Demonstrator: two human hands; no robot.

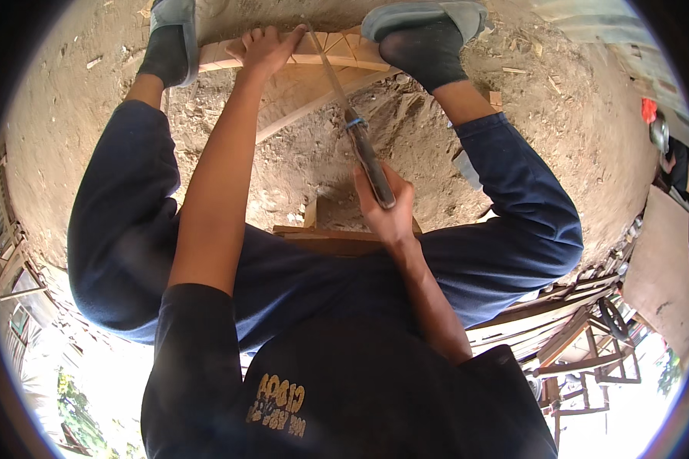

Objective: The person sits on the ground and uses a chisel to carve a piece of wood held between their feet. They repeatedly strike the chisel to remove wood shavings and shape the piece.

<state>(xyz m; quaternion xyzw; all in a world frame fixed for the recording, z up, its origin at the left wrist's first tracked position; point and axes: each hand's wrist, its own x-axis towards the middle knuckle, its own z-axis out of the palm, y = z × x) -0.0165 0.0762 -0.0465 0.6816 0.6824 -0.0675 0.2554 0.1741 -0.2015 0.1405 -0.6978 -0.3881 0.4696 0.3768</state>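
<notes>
Looking down now over brown dirt floor [597, 145], sweeping right across the view. Down low, filling the bottom, a black T-shirt [344, 390]; just above, navy trousers [122, 229], splayed wide to both sides. Off to the right, out in the glare, a wooden frame [589, 359]. Up top, on to the feet, in dark socks and grey slip-on footwear: right foot [421, 57] at the right end of the timber, left foot [164, 50] over by the left. And between them, a pale plank [344, 50], bowed in an arc, crossed by dark slanting lines. Lying askew just below, another board [306, 113]. Now the saw [365, 149], dark-handled, blue-banded, thin blade slanting up and left across the plank. Down to the right hand [394, 222], fingers wrapped firmly round that saw handle. Over to the left hand [264, 53], flat on the plank, fingers fanned toward the far edge, thumb stretched right beside the blade tip. Smallest of all, scattered wood chips [514, 70].
</notes>
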